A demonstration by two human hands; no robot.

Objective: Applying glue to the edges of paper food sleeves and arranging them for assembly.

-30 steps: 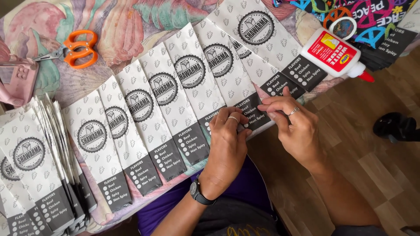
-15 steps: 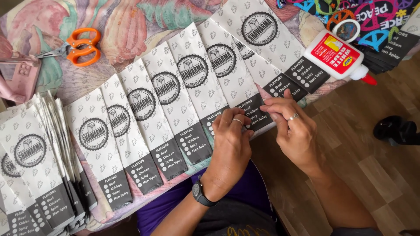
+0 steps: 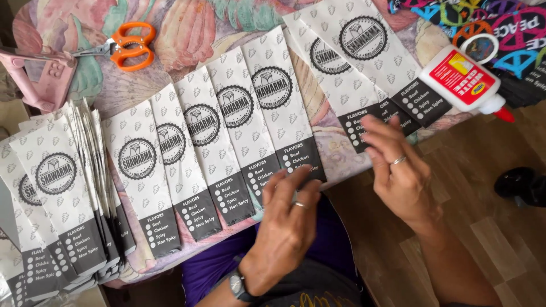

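1. The left hand (image 3: 287,219), low in the middle of the frame, has its fingers (image 3: 296,185) stretched out and a little spread, holding nothing. A ring sits on one finger and a wristwatch (image 3: 238,286) on the wrist below.
2. Those fingertips lie at, or just over, the dark bottom band of the nearest paper sleeve (image 3: 278,102); whether they touch it cannot be told.
3. The right hand (image 3: 398,170), right of centre, is open too, fingers loose and slightly curled, gripping nothing. It also wears a ring. It is a little blurred.
4. Its fingertips hover near the dark lower ends of two overlapping sleeves (image 3: 364,57) that run up toward the top of the frame.
5. The nearest sleeve is the rightmost in a fanned row of printed sleeves (image 3: 170,165), white with a round emblem and a dark checklist band, stepping down toward the lower left, each overlapping the next.
6. At the left edge stands a thicker pile of sleeves (image 3: 62,187), edges splayed.
7. All lie on a table covered with a flowered cloth (image 3: 187,34).
8. A white glue bottle (image 3: 463,79) with a red label and red tip lies on its side at the upper right, near the table's edge.
9. Orange-handled scissors (image 3: 128,44) lie in the upper left, beside a pink device (image 3: 42,79).
10. Wooden floor (image 3: 478,227) shows on the lower right.
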